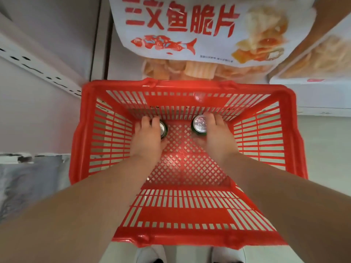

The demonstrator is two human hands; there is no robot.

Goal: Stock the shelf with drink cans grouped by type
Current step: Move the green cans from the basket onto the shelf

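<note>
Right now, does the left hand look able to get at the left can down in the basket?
Probably yes: the left hand is down inside the red basket, its fingers curled round the left can. Nothing shows between them, and the right hand, on the other can, is well apart.

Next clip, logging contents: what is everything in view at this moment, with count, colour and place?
Slatted red plastic basket: one, red, centre of view.
Green drink cans with silver tops: two, upright on the basket floor at its far end; left can, right can.
White snack bag with red lettering and a fish drawing: one, above the basket.
White carton picturing chips: one, upper right.
White slotted shelf upright: one, left.
White shoes: two, bottom edge.
Left hand: grips the left can.
Right hand: grips the right can.
</note>
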